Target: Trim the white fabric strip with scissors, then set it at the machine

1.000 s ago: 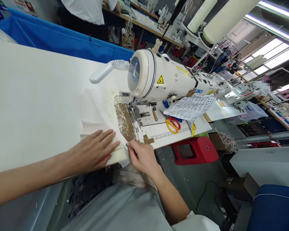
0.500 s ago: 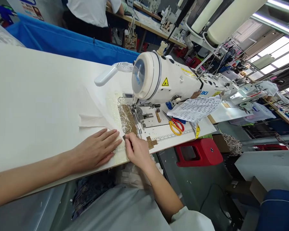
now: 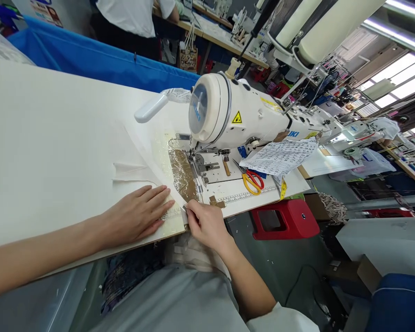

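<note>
A thin piece of white fabric (image 3: 138,152) lies on the white sewing table (image 3: 48,133), running toward the needle of a white industrial sewing machine (image 3: 235,115). My left hand (image 3: 138,214) rests flat on the fabric near the table's front edge, fingers spread. My right hand (image 3: 205,223) pinches the fabric's near corner just in front of the taped needle plate (image 3: 183,173). More fabric hangs over the table edge into my lap.
Red-and-yellow scissors (image 3: 252,180), a printed paper sheet (image 3: 280,157) and a yellow tape measure (image 3: 283,188) lie right of the needle. A red stool (image 3: 283,216) stands below. A blue bin (image 3: 90,57) and a person in a white shirt (image 3: 131,16) are behind the table.
My right hand went forward toward the needle plate half a second ago, then pulled back toward the table edge, still pinching the fabric corner. My left hand stayed flat in place.
</note>
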The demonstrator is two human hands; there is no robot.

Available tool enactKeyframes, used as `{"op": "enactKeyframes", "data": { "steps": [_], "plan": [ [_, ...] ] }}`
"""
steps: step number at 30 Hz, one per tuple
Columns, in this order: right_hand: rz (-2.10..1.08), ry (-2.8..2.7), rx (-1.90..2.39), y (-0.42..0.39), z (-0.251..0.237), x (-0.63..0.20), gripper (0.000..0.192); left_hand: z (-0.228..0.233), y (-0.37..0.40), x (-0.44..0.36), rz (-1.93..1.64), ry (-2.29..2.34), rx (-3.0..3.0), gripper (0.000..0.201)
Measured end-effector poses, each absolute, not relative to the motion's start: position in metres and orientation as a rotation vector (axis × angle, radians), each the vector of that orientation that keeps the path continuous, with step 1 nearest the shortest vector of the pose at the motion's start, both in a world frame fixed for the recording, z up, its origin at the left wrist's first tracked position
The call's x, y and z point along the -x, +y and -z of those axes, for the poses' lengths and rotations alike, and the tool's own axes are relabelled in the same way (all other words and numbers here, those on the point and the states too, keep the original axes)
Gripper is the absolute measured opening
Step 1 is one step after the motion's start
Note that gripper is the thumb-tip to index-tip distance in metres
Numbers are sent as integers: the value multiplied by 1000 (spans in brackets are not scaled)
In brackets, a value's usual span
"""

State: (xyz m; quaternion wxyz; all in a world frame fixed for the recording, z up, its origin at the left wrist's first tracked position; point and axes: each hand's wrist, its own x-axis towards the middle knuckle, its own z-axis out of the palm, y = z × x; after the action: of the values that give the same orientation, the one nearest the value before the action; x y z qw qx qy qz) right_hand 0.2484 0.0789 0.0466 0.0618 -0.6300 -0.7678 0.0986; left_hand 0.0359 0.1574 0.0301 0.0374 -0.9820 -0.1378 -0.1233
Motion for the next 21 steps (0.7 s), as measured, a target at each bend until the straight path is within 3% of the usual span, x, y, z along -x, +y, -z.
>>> {"op": "enactKeyframes", "data": {
  "steps": [21],
  "plan": [
    [-310, -2127, 1922, 103, -32, -221, 13, -33, 161, -32, 423, -444, 3072, 40]
  ]
}}
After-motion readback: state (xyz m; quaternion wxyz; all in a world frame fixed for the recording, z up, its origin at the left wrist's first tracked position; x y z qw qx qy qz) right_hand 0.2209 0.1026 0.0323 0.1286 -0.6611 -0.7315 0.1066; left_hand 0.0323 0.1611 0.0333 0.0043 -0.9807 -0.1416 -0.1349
